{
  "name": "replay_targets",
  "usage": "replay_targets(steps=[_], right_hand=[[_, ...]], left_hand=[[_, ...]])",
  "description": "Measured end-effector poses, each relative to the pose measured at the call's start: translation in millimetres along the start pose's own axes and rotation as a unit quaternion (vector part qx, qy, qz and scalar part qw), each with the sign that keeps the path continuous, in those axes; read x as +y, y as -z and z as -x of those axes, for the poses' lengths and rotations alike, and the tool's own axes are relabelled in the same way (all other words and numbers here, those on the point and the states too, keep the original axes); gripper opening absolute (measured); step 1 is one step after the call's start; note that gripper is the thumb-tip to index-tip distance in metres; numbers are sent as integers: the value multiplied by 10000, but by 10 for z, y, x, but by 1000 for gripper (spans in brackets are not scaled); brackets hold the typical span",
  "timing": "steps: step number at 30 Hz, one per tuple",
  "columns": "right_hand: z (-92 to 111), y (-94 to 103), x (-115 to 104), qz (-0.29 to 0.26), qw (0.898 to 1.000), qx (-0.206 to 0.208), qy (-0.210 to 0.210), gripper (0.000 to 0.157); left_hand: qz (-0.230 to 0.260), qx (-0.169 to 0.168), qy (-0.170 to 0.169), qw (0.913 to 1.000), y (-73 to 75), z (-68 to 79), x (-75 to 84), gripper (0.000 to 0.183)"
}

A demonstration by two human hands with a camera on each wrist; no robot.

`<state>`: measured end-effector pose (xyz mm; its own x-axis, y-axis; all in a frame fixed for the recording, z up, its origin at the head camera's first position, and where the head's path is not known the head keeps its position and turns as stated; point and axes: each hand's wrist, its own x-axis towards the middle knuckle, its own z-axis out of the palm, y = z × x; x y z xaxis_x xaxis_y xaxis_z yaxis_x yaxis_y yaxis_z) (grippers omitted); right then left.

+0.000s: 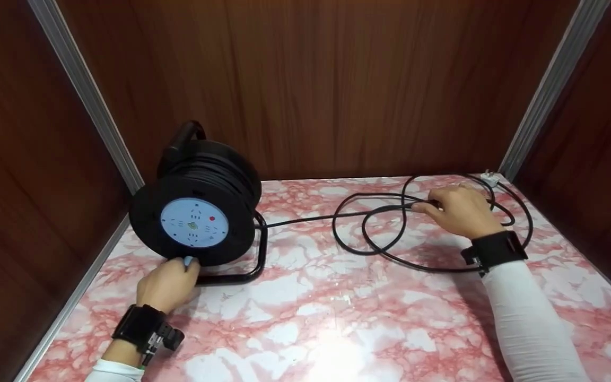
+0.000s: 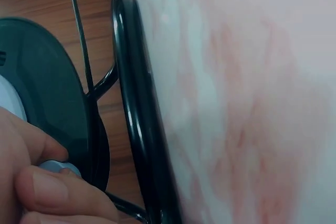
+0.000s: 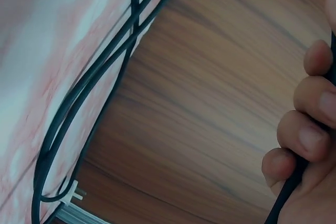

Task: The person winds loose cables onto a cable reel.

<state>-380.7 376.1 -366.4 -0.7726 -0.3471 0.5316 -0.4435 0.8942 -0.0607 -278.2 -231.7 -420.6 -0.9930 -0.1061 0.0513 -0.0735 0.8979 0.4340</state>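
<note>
A black cable reel stands on its tubular frame at the left, its light blue socket panel tilted up toward me. At the bottom of the reel's face my left hand pinches a small pale blue winding knob between thumb and fingers. From the reel a black cable runs right across the table to my right hand, whose curled fingers grip it. The cable also passes through that fist in the right wrist view. Loose loops of cable lie around and beneath the right hand.
A white plug lies at the back right corner of the pink and white marbled table. Brown wood-grain panels with grey metal corner strips enclose the back and both sides. The reel's tubular stand rests on the table.
</note>
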Motion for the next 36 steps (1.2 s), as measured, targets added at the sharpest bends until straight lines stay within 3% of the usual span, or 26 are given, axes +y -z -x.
replay_targets(steps=[10, 22, 29, 36], right_hand=[[2, -32, 20, -125, 9988, -422, -199, 48], [21, 1, 9, -332, 9977, -514, -293, 46], [31, 18, 10, -379, 9962, -581, -525, 45], [27, 18, 29, -459, 9962, -554, -498, 46]], left_hand=[[-12, -128, 42, 9999, 111, -22, -87, 61], [191, -8, 171, 9997, 322, -25, -232, 62], [526, 577, 240, 9967, 383, -24, -312, 62], [750, 819, 286, 9934, 401, -27, -312, 60]])
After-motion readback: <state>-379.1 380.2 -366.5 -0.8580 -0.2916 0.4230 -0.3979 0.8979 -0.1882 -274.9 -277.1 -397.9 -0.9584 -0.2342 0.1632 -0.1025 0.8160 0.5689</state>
